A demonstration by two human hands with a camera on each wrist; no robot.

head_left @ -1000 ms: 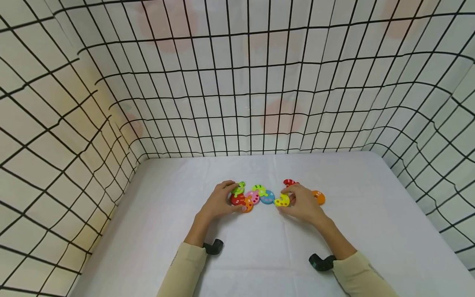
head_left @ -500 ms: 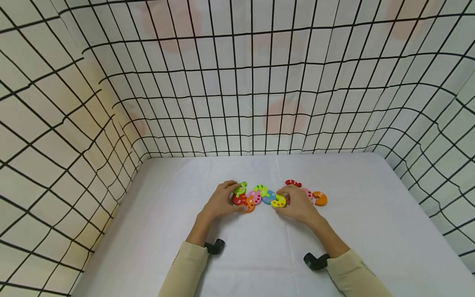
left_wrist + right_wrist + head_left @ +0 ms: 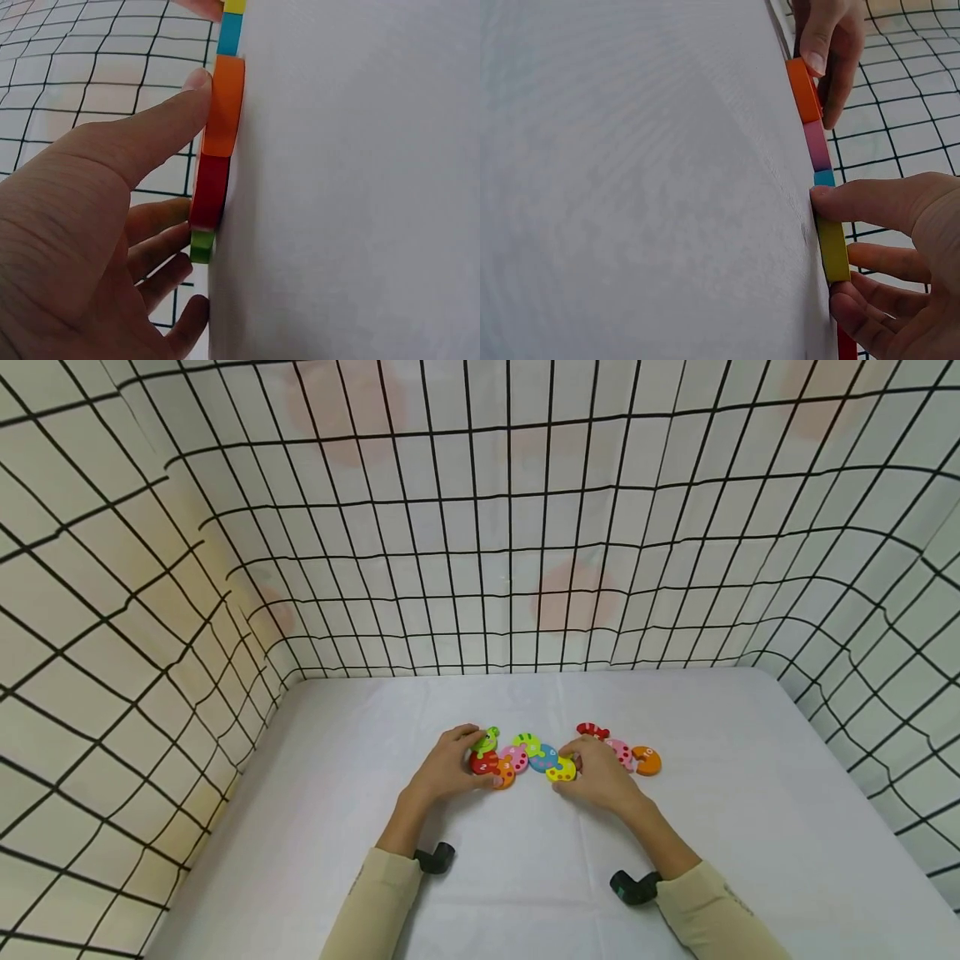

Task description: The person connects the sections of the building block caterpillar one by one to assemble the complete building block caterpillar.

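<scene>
A row of flat, colourful caterpillar puzzle pieces lies on the white table in the head view. It runs from a green head piece (image 3: 488, 741) through red (image 3: 480, 763), orange (image 3: 506, 774), pink (image 3: 515, 757), green and blue (image 3: 543, 761) to a yellow dotted piece (image 3: 561, 771). My left hand (image 3: 442, 767) holds the row's left end, thumb against the orange piece (image 3: 226, 105), fingertips by the red and green ones. My right hand (image 3: 606, 775) pinches the yellow piece (image 3: 832, 251), which sits against the blue one; part of it is hidden by the fingers.
Beyond and right of my right hand lie a red striped piece (image 3: 592, 729), a pink dotted piece (image 3: 620, 752) and an orange piece (image 3: 647, 762). Black wire mesh (image 3: 510, 552) rises around the back and sides of the white table (image 3: 337, 727).
My right hand has moved left with the yellow piece, bringing it against the blue one and uncovering the pink piece to the right. My left hand stays on the row's left end.
</scene>
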